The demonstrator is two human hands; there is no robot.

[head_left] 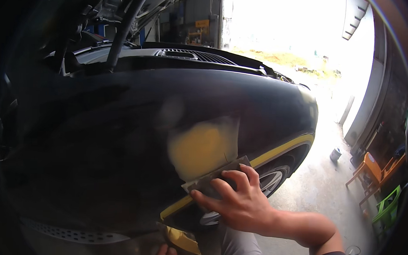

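Observation:
My right hand (242,198) is closed around a wide flat filler spreader (206,182), fingers spread along its back. The spreader's long edge lies against the dark car fender (136,134), along the lower side of a smoothed yellow filler patch (202,147). At the lower edge, only some fingers of my left hand (167,253) show. They grip a dark mixing board (162,227) that carries a mound of yellow filler (181,239). Yellow tape or filler (282,150) borders the wheel arch, above a wheel (274,180).
The raised hood's prop (124,32) stands at upper left. An orange chair (369,167) and a green chair (387,208) stand to the right, with a small can (335,153) on the concrete floor (300,194). Beyond the car is a bright open doorway (284,27).

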